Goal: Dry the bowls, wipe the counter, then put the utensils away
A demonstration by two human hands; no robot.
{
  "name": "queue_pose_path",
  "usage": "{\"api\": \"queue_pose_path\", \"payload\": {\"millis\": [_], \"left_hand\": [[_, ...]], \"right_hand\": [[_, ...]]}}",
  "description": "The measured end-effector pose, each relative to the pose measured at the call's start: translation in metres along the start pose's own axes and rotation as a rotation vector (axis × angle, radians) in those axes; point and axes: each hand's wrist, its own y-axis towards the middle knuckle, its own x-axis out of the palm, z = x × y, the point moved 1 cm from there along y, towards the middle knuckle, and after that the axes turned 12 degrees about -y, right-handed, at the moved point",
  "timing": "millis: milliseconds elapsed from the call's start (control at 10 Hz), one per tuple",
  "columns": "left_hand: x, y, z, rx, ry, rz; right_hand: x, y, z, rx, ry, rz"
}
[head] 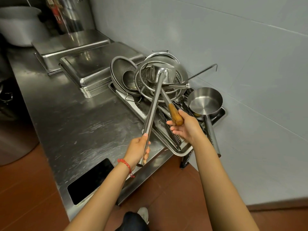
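Left hand (139,147): grips ladle (155,104), handle pointing up-away over tray (183,151).
Right hand (185,126): holds wooden-handled utensil (175,114), nearer the tray.

Two hands (138,147) (186,125); two long-handled ladles (164,72) (205,100); two stacks of trays (93,75) (66,45); one phone (90,180).

No text, label or number is legible anywhere here.

Even, rather dim light, seemingly from overhead, puts soft glare on the steel counter (80,124), while its far end blurs slightly and edges curve with wide-angle distortion.
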Motion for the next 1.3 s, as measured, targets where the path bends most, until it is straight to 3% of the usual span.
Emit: {"api": "queue_pose_path", "payload": {"millis": [400, 700, 1100, 1200, 1300], "left_hand": [[0.002, 0.017, -0.032, -0.196, -0.155, -0.021], [0.005, 0.013, -0.057, -0.082, 0.041, 0.109], [0.007, -0.028, -0.072, 0.047, 0.136, 0.179], [0.005, -0.042, -0.071, 0.154, 0.269, 0.166], [-0.001, -0.057, -0.076, 0.252, 0.444, 0.173]], "right_hand": [[-0.008, -0.014, 0.031, -0.049, -0.065, 0.103], [-0.011, -0.035, 0.079, 0.038, -0.117, 0.095], [-0.011, -0.06, 0.124, -0.032, -0.195, 0.108], [-0.008, -0.07, 0.133, -0.096, -0.306, 0.149], [-0.007, -0.082, 0.143, -0.252, -0.609, 0.241]]}}
